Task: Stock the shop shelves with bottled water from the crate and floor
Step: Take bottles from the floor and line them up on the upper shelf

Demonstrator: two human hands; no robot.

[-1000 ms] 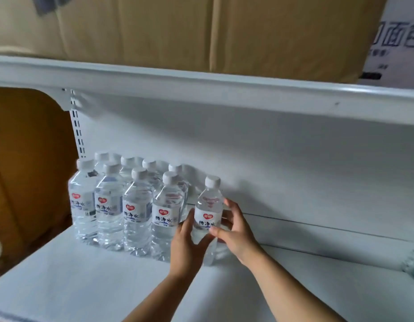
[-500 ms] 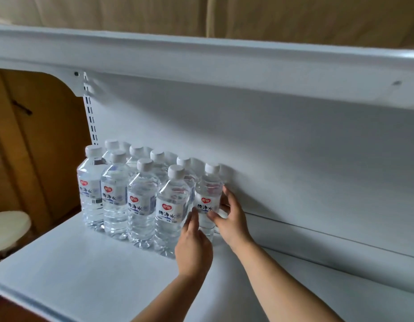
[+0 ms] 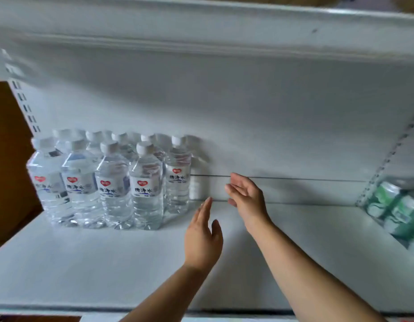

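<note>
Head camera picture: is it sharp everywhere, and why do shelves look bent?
In the head view, everything is slightly soft; the green packs at right are the blurriest, while the front bottles keep readable labels. The wide-angle lens bows the upper shelf. Lighting is dim and even, without glare.

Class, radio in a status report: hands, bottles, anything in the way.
Left hand, right hand open, empty. Water bottles upright, two rows, shelf left end. Green packs far right, apart.

Clear plastic water bottles (image 3: 113, 182) have white caps and white labels with red hearts; white metal shelf (image 3: 85, 263); green-and-white packs (image 3: 396, 210).
</note>
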